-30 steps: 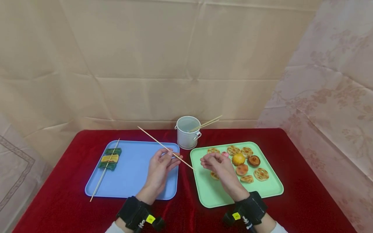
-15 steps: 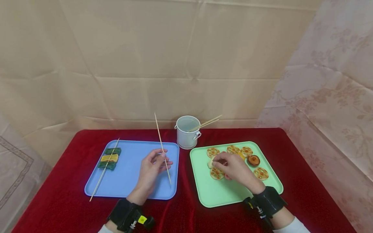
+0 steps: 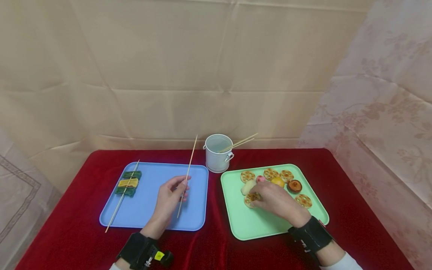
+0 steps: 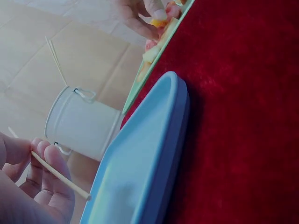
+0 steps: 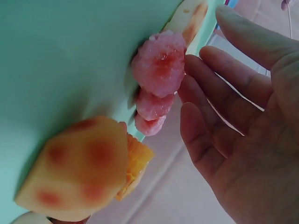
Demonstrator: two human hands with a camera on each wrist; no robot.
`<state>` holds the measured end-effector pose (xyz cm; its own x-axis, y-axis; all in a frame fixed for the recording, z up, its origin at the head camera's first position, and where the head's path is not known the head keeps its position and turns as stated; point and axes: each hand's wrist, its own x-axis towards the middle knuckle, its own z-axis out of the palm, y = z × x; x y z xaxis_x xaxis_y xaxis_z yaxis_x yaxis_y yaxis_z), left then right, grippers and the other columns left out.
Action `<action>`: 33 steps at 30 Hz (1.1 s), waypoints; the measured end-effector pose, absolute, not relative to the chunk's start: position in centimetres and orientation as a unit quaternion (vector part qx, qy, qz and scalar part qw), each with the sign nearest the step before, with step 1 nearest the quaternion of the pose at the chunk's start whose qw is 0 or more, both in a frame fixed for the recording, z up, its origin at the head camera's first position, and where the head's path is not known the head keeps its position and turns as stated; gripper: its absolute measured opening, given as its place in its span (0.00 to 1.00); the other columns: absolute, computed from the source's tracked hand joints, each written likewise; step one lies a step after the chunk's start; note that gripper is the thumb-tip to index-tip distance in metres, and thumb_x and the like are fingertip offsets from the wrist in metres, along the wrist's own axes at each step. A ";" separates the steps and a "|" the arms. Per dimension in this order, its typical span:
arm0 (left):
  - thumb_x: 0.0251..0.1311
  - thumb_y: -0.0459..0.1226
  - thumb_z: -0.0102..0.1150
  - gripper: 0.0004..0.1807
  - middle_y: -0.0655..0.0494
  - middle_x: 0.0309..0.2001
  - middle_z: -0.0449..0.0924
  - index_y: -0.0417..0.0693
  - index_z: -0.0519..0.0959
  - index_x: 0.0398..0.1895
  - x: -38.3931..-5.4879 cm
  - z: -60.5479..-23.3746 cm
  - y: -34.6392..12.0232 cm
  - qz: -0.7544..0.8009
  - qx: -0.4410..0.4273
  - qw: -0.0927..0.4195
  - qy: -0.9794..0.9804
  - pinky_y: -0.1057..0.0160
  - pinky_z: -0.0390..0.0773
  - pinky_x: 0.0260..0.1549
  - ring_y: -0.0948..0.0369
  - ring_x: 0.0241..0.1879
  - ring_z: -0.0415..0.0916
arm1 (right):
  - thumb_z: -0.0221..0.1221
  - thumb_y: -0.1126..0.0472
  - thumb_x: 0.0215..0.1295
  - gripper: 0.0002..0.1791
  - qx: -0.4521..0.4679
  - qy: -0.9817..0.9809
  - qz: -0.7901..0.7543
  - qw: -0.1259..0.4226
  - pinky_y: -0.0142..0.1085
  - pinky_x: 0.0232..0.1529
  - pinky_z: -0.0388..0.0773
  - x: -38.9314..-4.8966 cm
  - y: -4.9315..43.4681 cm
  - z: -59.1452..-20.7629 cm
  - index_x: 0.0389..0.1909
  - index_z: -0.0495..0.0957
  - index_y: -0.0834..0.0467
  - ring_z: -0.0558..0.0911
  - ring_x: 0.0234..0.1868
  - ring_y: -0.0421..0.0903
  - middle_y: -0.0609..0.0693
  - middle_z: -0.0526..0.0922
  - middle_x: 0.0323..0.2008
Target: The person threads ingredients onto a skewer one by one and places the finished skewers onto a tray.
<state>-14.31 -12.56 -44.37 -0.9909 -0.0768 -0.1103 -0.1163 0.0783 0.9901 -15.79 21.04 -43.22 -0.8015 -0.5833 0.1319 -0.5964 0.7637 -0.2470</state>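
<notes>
My left hand (image 3: 167, 200) pinches a thin bamboo skewer (image 3: 192, 155) between thumb and fingers above the blue tray (image 3: 152, 215). The skewer stands steeply, its top leaning right. My right hand (image 3: 280, 200) is low over the food on the green tray (image 3: 244, 227), covering part of it. In the right wrist view its thumb is spread away from loosely bent fingers (image 5: 229, 88), with nothing between them. Those fingertips come right beside a pink, ball-like food piece (image 5: 161, 67). A browned lotus root slice (image 3: 249, 201) lies near the thumb in the head view.
On the blue tray's left lies a skewer carrying green pieces and a yellow piece (image 3: 128, 183). Behind, between the trays, stands a white bucket (image 3: 217, 159) with skewers (image 3: 241, 141). A mushroom cap (image 3: 294, 185), a yellow ball (image 3: 278, 182) and a pale chunk (image 3: 248, 186) share the green tray.
My left hand has moved left and turned the skewer from slanting down-right to leaning up-right. My right hand has shifted right and downward over the food pieces.
</notes>
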 end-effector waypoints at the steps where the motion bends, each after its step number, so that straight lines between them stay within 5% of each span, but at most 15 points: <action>1: 0.77 0.38 0.55 0.15 0.41 0.42 0.81 0.41 0.82 0.59 -14.3 -44.4 -12.6 0.673 -0.064 0.016 0.736 0.65 0.81 0.31 0.59 0.33 0.76 | 0.77 0.58 0.54 0.12 0.317 -0.939 0.133 0.026 0.39 0.43 0.81 -15.8 21.1 -43.2 0.38 0.88 0.54 0.84 0.41 0.43 0.43 0.87 0.36; 19: 0.75 0.35 0.57 0.13 0.41 0.37 0.80 0.38 0.84 0.55 -14.2 -44.7 -13.0 0.666 -0.057 0.025 0.744 0.67 0.78 0.26 0.57 0.31 0.76 | 0.78 0.55 0.53 0.19 0.280 -0.953 0.111 0.008 0.35 0.35 0.73 -15.3 20.9 -43.3 0.43 0.84 0.56 0.72 0.34 0.40 0.42 0.76 0.33; 25: 0.75 0.33 0.57 0.14 0.41 0.37 0.80 0.37 0.83 0.56 -14.2 -44.6 -13.1 0.665 -0.058 0.026 0.744 0.67 0.78 0.26 0.57 0.31 0.75 | 0.72 0.50 0.56 0.25 0.256 -0.959 0.121 0.006 0.35 0.33 0.75 -15.2 20.6 -43.3 0.52 0.84 0.59 0.73 0.33 0.39 0.45 0.77 0.41; 33: 0.74 0.33 0.58 0.13 0.42 0.36 0.81 0.37 0.84 0.56 -14.0 -44.8 -13.2 0.667 -0.059 0.032 0.742 0.66 0.78 0.26 0.56 0.31 0.76 | 0.69 0.47 0.60 0.19 0.225 -0.949 0.217 0.026 0.37 0.39 0.79 -15.7 19.9 -43.6 0.45 0.86 0.57 0.78 0.40 0.42 0.45 0.80 0.40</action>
<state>-13.98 -13.16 -44.84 -0.9909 -0.0454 -0.1266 -0.1307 0.1039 0.9860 -15.70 19.89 -43.63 -0.8971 -0.4167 0.1468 -0.4391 0.8040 -0.4010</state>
